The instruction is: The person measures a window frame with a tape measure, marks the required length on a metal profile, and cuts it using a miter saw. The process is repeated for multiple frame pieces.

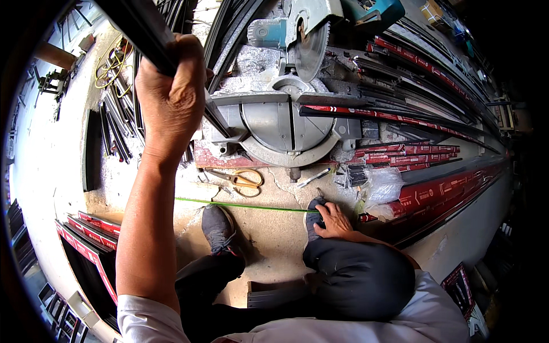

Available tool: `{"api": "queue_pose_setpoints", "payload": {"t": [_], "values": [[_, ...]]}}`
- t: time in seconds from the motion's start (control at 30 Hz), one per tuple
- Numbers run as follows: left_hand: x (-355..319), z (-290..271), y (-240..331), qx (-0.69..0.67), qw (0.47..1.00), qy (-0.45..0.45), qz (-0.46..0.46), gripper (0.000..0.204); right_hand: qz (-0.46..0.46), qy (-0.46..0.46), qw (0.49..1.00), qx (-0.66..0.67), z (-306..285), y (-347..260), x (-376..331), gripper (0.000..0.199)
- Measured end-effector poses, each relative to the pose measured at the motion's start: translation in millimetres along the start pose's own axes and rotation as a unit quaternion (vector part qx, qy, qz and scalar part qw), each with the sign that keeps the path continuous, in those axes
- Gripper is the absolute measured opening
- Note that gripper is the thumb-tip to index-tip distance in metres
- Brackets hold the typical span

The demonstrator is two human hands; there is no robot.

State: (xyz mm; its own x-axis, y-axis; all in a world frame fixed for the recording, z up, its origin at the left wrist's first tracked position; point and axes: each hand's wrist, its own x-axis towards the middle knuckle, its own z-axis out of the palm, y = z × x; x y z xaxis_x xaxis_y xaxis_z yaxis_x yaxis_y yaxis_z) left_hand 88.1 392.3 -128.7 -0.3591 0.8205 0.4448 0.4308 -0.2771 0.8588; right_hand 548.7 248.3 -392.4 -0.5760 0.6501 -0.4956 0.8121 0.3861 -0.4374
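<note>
The left hand (pixel 173 94) is closed tight in a fist around a long dark bar (pixel 134 28). The right hand (pixel 335 222) is down low, with its fingers a bit bent and partly open, on or just by the right shoe (pixel 313 222). The end of a thin green strip (pixel 257 207) is by those fingers, but I can't tell if they hold it.

The dark bar is up high on the left, in front of the saw (pixel 309 57). Its long way runs on a slant, from the top left down to the right through the fist. Its low end seems to come down by the left side of the grey saw base (pixel 266 123). The green strip lies nearly straight across, from left to right, in front of both shoes.

Scissors (pixel 247 182) with yellow handles and a pen (pixel 314 178) lie on the floor between the saw and the strip. Red and black bars (pixel 440 191) are piled on the right, with clear plastic wrap (pixel 384 186) at their near end. The fist and arm hide some of the things behind them
</note>
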Motion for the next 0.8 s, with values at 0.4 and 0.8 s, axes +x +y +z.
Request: {"api": "queue_pose_setpoints", "payload": {"t": [0.4,0.8], "values": [[-7,9,1,-0.054,0.998,0.012,0.039,0.041,-0.055,0.134,0.989,-0.003,16,7,1,0.047],[-12,39,5,0.222,0.949,-0.219,0.039,0.034,-0.066,0.129,0.987,0.062,3,-4,14,0.038]]}}
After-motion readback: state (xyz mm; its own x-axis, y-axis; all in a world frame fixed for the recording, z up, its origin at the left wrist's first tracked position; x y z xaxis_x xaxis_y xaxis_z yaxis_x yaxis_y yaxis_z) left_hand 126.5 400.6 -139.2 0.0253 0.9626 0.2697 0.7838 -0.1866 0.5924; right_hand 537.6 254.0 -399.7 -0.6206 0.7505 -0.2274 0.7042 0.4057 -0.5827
